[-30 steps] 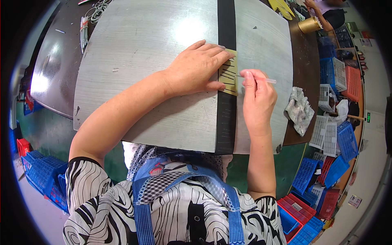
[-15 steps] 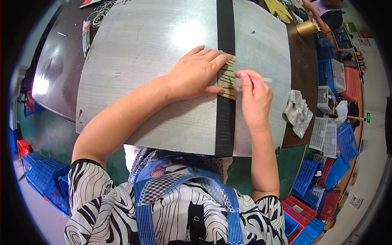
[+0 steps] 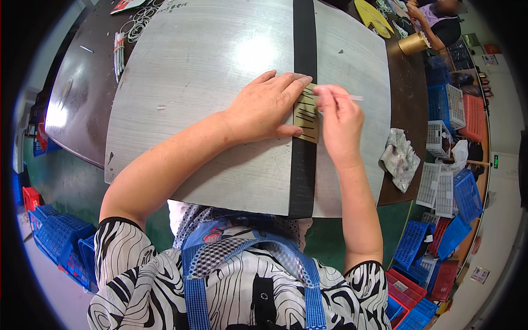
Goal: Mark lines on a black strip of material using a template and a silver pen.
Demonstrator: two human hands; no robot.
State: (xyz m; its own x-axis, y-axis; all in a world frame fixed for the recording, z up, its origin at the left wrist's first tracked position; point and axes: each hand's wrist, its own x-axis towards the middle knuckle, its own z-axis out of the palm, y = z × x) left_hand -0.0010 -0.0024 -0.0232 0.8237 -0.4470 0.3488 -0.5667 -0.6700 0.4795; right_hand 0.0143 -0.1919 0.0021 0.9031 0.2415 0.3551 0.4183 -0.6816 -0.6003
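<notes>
A long black strip (image 3: pixel 304 47) runs from the far side to the near edge of the grey board. On it lies a yellowish template (image 3: pixel 306 116) with several narrow dark slots. My left hand (image 3: pixel 269 104) rests flat on the template's left side, fingers stretched out and thumb near its lower end. Pinched in my right hand (image 3: pixel 342 113) is a thin, pale, pen-like stick (image 3: pixel 355 98), its rear end sticking out to the right. The fingertips are over the template's upper slots and hide the stick's tip. Fine light lines (image 3: pixel 301 190) mark the strip nearer to me.
The grey board (image 3: pixel 192 66) covers much of a dark table. A crumpled grey cloth (image 3: pixel 400 159) lies at right, a gold spool (image 3: pixel 413 43) and a yellow flat piece (image 3: pixel 374 16) farther back. Bundled white sticks (image 3: pixel 119 55) lie far left. Another person (image 3: pixel 440 22) sits far right; plastic crates (image 3: pixel 467 192) line that side.
My right hand has moved with the stick a little away from me, toward the template's far end. My left hand still presses on the template. The whole view has shifted slightly.
</notes>
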